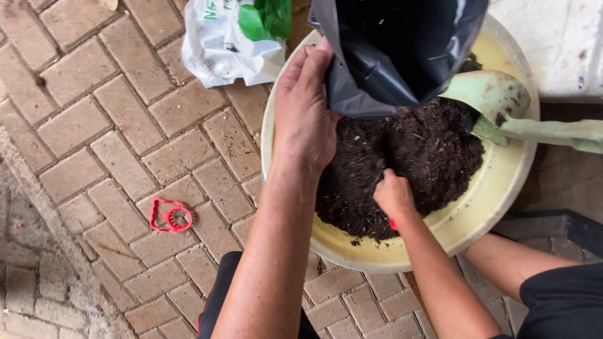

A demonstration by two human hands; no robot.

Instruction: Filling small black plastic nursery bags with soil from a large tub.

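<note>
Soil [408, 157] under fisted right hand [394, 196] (left hand [306, 107] grips bag [389, 50]).

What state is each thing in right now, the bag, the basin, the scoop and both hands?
Black bag: open, left hand gripping its rim.
Yellow basin: holds dark soil.
Green scoop: resting in the basin.
Right hand: closed, in the soil.
White bag: crumpled on the paving.

Outdoors, in flat daylight without hard shadows. Underfoot, reddish-brown brick paving [125, 119] laid in an interlocking pattern, joints grey with grit (paler and dustier toward the lower left). At upper right, a scuffed white wall [559, 44]; beneath it, a dark grey ledge [559, 226].
</note>
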